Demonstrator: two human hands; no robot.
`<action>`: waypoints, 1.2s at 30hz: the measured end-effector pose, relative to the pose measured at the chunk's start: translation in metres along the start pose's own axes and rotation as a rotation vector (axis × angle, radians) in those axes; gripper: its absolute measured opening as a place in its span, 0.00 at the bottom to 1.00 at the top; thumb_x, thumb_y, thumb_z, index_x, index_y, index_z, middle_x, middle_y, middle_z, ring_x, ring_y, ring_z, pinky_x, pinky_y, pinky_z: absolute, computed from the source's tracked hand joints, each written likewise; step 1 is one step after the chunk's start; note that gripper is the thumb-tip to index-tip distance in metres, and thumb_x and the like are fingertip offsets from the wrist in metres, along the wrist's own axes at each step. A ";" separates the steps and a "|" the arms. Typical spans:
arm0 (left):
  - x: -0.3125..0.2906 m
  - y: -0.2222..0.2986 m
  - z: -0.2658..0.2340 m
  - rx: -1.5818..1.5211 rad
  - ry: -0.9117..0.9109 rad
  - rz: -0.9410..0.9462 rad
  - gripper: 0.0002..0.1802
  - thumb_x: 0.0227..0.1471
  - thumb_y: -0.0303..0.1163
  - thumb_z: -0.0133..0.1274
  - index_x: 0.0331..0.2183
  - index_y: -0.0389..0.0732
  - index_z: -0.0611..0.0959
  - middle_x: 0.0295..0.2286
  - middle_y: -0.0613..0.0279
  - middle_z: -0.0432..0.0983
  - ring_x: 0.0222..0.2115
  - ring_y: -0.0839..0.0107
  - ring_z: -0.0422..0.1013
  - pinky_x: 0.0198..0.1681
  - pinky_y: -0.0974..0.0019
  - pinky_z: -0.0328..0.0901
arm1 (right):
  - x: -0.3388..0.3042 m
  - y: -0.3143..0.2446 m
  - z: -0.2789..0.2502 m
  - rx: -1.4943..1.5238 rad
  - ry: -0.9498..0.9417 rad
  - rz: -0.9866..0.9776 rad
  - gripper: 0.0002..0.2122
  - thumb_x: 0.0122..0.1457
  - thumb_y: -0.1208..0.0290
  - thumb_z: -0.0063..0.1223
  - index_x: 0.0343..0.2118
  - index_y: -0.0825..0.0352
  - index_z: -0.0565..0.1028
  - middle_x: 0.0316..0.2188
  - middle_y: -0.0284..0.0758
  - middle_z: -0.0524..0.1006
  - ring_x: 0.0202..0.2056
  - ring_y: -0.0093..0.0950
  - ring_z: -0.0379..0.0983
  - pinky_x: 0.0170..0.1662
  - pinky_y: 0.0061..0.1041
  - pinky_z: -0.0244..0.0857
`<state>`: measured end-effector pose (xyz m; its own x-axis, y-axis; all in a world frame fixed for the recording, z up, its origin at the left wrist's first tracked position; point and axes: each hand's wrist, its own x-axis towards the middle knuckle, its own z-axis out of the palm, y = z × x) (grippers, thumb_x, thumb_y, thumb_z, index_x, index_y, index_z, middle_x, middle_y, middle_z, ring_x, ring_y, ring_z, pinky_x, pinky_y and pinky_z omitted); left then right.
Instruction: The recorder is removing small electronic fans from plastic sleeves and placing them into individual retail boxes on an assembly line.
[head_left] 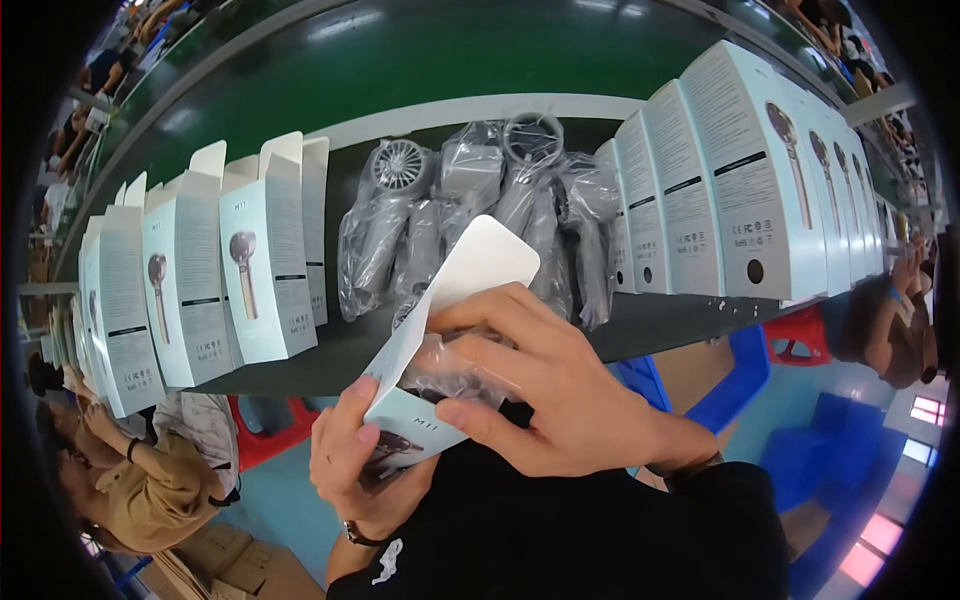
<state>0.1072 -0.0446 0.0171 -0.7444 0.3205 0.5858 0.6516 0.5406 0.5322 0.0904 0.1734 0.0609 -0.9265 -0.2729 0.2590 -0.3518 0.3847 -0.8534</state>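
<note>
My left hand point(345, 455) grips a pale blue carton point(410, 425) from below and the side, its thumb on the front panel. The carton tilts, and its white top flap point(490, 255) stands up. At its open mouth my right hand point(560, 385) has its fingers wrapped over a handheld fan in a clear plastic bag point(455, 370), which sits partly inside. Most of that fan is hidden by the fingers and carton. Just beyond my hands lie several grey bagged handheld fans point(400, 215) in a pile on the dark bench point(650, 325).
Open-topped cartons point(270, 260) stand in rows to the left. More upright cartons point(740, 190) line the right. A green conveyor belt point(450, 60) runs behind. A blue bin point(730, 375) and red stools point(800, 335) are below the bench; a co-worker point(150, 480) sits at left.
</note>
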 end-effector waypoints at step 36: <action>0.014 0.011 0.051 -1.010 -0.446 -0.384 0.61 0.38 0.25 0.67 0.62 0.41 0.41 0.53 0.45 0.60 0.53 0.58 0.63 0.54 0.56 0.62 | -0.019 0.006 -0.023 -0.054 -0.051 0.051 0.07 0.41 0.78 0.64 0.24 0.69 0.77 0.30 0.38 0.77 0.34 0.30 0.74 0.39 0.25 0.64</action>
<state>0.0965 0.0050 -0.0001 -0.7726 0.6233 0.1208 0.0432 -0.1383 0.9895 0.1030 0.2009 0.0614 -0.9360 -0.2957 0.1911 -0.3121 0.4458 -0.8389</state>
